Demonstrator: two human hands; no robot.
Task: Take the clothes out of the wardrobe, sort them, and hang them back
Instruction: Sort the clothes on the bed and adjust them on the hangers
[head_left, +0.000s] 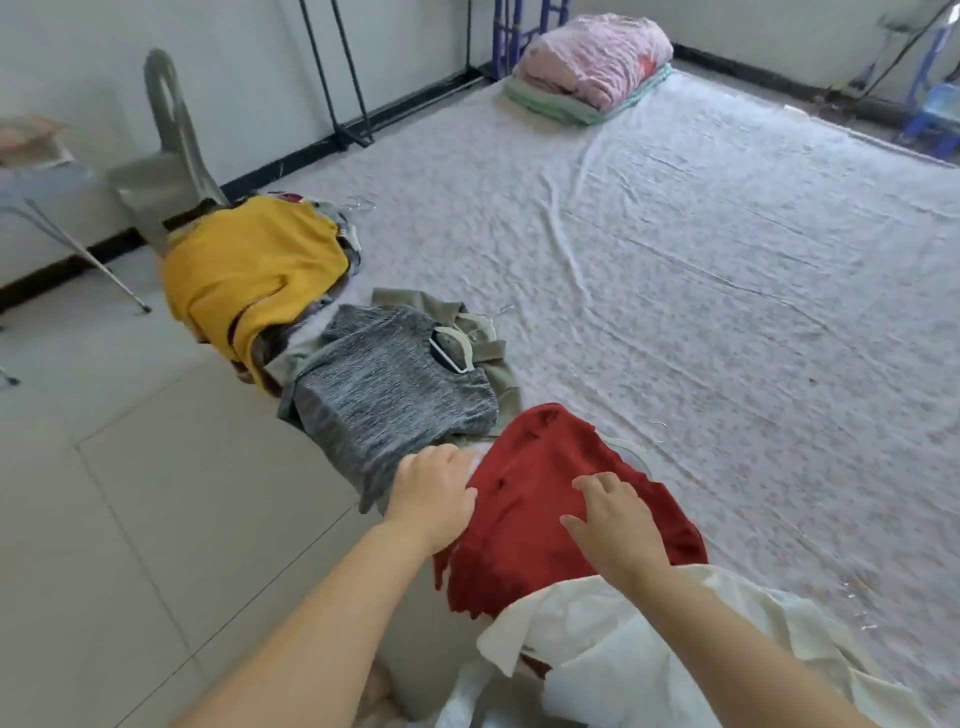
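Note:
A red garment (540, 499) lies on the near left edge of the bed (727, 291), on a white hanger whose end shows at its right. My left hand (434, 493) curls over its left edge, fingertips hidden in the fabric. My right hand (618, 514) rests flat on top of it with fingers spread. A cream-white garment (649, 644) lies nearest me, partly over the red one. Beyond it lies a grey knit top (395, 389) on a white hanger over an olive garment (498, 364). Farther left sits a pile topped by a yellow garment (254, 265).
A folded pink quilt (597, 57) on green bedding sits at the bed's far end. A black clothes rack frame (337, 73) stands by the wall. A grey plastic chair (166, 156) and a table leg stand left on the tiled floor. A blue stool (935, 114) is far right.

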